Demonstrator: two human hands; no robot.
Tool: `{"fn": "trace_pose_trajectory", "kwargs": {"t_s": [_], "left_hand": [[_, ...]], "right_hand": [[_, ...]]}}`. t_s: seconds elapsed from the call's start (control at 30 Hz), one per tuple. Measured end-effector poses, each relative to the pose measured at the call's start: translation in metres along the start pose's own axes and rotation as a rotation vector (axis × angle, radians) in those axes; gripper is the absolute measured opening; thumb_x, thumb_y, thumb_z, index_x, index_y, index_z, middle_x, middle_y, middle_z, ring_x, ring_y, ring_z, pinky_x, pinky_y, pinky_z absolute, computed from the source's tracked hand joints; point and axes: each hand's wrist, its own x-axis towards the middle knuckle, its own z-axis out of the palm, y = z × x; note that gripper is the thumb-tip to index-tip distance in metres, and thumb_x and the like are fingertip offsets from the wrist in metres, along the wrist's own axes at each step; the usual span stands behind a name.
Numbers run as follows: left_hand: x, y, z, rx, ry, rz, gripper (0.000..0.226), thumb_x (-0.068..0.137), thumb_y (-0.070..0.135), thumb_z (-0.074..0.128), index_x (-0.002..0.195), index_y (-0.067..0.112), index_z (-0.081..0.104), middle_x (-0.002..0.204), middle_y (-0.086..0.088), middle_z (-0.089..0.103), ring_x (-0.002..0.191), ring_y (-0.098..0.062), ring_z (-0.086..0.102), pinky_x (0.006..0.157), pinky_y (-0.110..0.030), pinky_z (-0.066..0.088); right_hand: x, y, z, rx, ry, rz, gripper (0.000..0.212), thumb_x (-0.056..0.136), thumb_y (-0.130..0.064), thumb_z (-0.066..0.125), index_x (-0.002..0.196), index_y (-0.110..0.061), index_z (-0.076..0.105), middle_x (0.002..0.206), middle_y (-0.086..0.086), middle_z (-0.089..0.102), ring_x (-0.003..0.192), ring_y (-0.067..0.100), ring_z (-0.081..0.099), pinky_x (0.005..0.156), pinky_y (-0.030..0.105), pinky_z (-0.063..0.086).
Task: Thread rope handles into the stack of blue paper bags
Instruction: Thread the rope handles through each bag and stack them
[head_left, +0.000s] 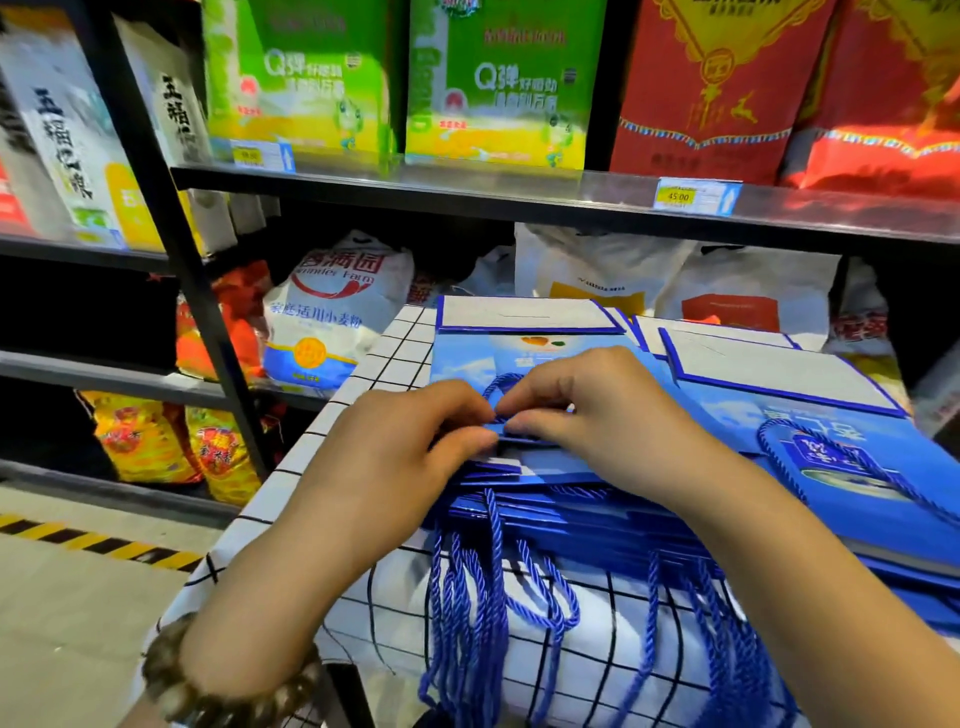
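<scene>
Where they meet at the near edge of the top bag, the left hand and right hand both pinch a blue rope. Beneath, the stack of bags sits on a checked cloth; rope handles dangle at six o'clock, another pile at three.

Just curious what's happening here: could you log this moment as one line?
stage: threading | left hand: pinches twisted blue rope handle | right hand: pinches same rope | top blue paper bag: flat on blue bag stack
</scene>
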Motion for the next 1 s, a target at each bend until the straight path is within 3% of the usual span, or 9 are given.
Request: {"fn": "trace_pose_trajectory", "kwargs": {"t_s": [0.1, 0.2, 0.27, 0.43, 0.53, 0.6, 0.7, 0.87, 1.0], "left_hand": [[-0.002, -0.002, 0.002, 0.055, 0.053, 0.06, 0.016, 0.087, 0.017, 0.056, 0.082, 0.031, 0.05, 0.059, 0.026, 0.056, 0.058, -0.001, 0.05, 0.051, -0.014, 0.034], [-0.003, 0.0, 0.003, 0.166, 0.063, 0.162, 0.027, 0.081, 0.006, 0.046, 0.088, 0.032, 0.043, 0.077, 0.014, 0.064, 0.065, -0.016, 0.055, 0.054, -0.026, 0.039], [-0.001, 0.0, 0.004, 0.182, 0.073, 0.211, 0.032, 0.072, 0.005, 0.045, 0.091, 0.031, 0.044, 0.085, 0.008, 0.066, 0.072, -0.023, 0.059, 0.056, -0.028, 0.045], [-0.006, 0.014, 0.004, 0.205, 0.158, 0.091, 0.021, 0.077, 0.024, 0.046, 0.083, 0.03, 0.065, 0.08, 0.008, 0.069, 0.072, -0.021, 0.063, 0.059, -0.027, 0.046], [-0.007, 0.03, 0.007, 0.53, 0.122, -0.094, 0.036, 0.089, 0.05, 0.036, 0.091, 0.029, 0.064, 0.085, 0.004, 0.066, 0.082, -0.018, 0.06, 0.059, -0.027, 0.038], [-0.004, 0.038, 0.01, 0.678, 0.074, -0.164, 0.04, 0.091, 0.054, 0.033, 0.094, 0.027, 0.061, 0.089, 0.002, 0.063, 0.087, -0.02, 0.059, 0.055, -0.028, 0.031], [0.0, 0.044, 0.015, 0.694, 0.042, -0.163, 0.033, 0.091, 0.052, 0.038, 0.097, 0.027, 0.058, 0.094, 0.002, 0.059, 0.091, -0.019, 0.058, 0.048, -0.028, 0.022], [-0.002, 0.036, 0.027, 0.677, 0.016, -0.086, 0.024, 0.095, 0.033, 0.04, 0.118, 0.028, 0.046, 0.112, 0.007, 0.05, 0.102, -0.018, 0.052, 0.064, -0.028, 0.027], [-0.002, 0.031, 0.019, 0.673, -0.076, -0.024, 0.016, 0.096, 0.027, 0.038, 0.111, 0.029, 0.042, 0.113, 0.008, 0.048, 0.099, -0.019, 0.052, 0.064, -0.027, 0.025]], "right_hand": [[-0.003, 0.001, -0.002, -0.179, -0.088, -0.037, 0.026, 0.093, -0.022, 0.049, 0.111, -0.033, 0.064, 0.087, -0.013, 0.068, 0.075, 0.003, 0.056, 0.074, 0.034, 0.046], [-0.007, 0.003, -0.009, -0.077, -0.225, 0.006, 0.035, 0.092, -0.014, 0.045, 0.12, -0.032, 0.057, 0.094, -0.018, 0.064, 0.086, 0.001, 0.06, 0.078, 0.023, 0.046], [-0.008, 0.004, -0.011, -0.039, -0.276, 0.021, 0.038, 0.09, -0.013, 0.051, 0.123, -0.031, 0.054, 0.113, -0.017, 0.062, 0.107, -0.002, 0.057, 0.09, 0.016, 0.044], [-0.005, 0.006, -0.001, -0.174, -0.161, -0.015, 0.035, 0.092, -0.016, 0.048, 0.123, -0.033, 0.053, 0.121, -0.009, 0.063, 0.115, 0.012, 0.055, 0.092, 0.04, 0.046], [-0.005, 0.003, -0.001, -0.159, -0.142, 0.015, 0.034, 0.094, -0.016, 0.046, 0.124, -0.033, 0.051, 0.119, -0.005, 0.064, 0.115, 0.013, 0.054, 0.092, 0.039, 0.045], [-0.006, 0.001, -0.001, -0.168, -0.144, 0.015, 0.033, 0.094, -0.019, 0.046, 0.124, -0.034, 0.05, 0.118, -0.007, 0.064, 0.115, 0.013, 0.054, 0.091, 0.038, 0.045], [-0.007, -0.001, 0.001, -0.15, -0.12, 0.03, 0.032, 0.093, -0.023, 0.048, 0.123, -0.036, 0.05, 0.116, -0.011, 0.065, 0.113, 0.012, 0.054, 0.091, 0.036, 0.044], [-0.009, 0.0, 0.003, -0.134, -0.099, 0.04, 0.031, 0.09, -0.028, 0.053, 0.12, -0.039, 0.052, 0.112, -0.013, 0.066, 0.111, 0.016, 0.056, 0.089, 0.036, 0.045], [-0.011, 0.003, 0.005, -0.187, -0.104, 0.035, 0.032, 0.092, -0.029, 0.049, 0.121, -0.041, 0.049, 0.114, -0.012, 0.066, 0.111, 0.022, 0.054, 0.088, 0.037, 0.045]]}}
